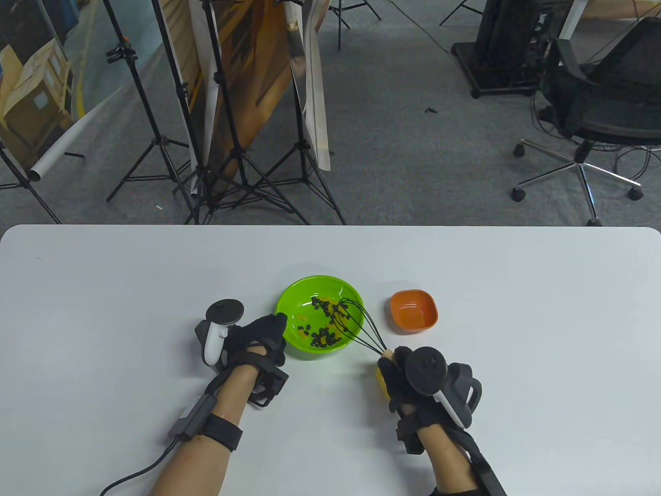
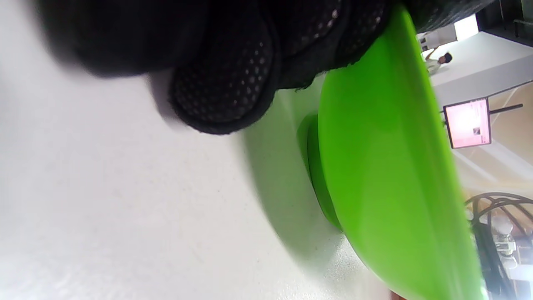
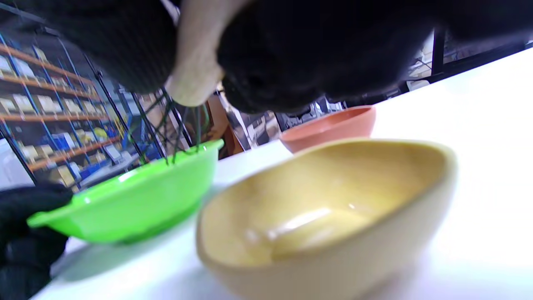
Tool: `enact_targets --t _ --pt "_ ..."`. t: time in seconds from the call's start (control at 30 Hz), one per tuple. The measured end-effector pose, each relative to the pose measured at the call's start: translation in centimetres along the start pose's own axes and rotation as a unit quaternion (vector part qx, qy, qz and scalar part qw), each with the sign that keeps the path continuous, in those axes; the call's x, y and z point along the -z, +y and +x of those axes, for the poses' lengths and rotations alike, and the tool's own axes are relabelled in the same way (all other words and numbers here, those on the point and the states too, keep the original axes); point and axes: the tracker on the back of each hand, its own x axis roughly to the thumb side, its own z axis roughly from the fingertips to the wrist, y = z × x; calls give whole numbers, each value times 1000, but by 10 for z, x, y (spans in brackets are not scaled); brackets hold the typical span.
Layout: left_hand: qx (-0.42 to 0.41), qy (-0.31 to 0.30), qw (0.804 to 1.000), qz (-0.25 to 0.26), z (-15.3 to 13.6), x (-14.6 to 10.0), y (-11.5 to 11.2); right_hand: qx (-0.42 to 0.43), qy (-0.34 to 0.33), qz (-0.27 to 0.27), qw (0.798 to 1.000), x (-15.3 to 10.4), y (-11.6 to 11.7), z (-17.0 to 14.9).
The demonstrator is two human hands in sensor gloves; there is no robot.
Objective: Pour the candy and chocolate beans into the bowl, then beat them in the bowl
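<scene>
White table [image 1: 103, 289], grey carpet [image 1: 413, 129]; right grip [image 1: 408, 380] clasps whisk [image 1: 356, 323], left grip [image 1: 258, 336] seemingly holds bowl [image 1: 294, 302].

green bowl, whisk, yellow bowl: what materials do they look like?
Green bowl: likely plastic, glossy, uniform colour with soft highlights on its wall. Whisk: thin dark loops, silicone-coated or painted wire, cannot tell which; pale matte handle in the right hand, possibly wood. Yellow bowl: smooth and glossy, thick rounded rim, plastic or melamine; blur leaves it open.
</scene>
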Motion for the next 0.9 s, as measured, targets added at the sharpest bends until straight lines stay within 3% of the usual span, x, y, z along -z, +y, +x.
enact_targets --t 0.33,0.47,0.57,0.67,0.9 --pt "-2 1 1000 -2 0 0 0 46 -17 17 999 2 -7 -7" --pt "-4 2 1000 -3 -1 0 0 102 5 -46 994 -2 -36 -28" --pt "-7 3 1000 -5 -1 0 0 113 63 -102 986 -6 -59 -55" --pt "-8 3 1000 -6 -1 0 0 91 141 -124 978 -8 -68 -86" --pt "-6 3 1000 -5 -1 0 1 70 245 -97 962 -4 -51 -138"
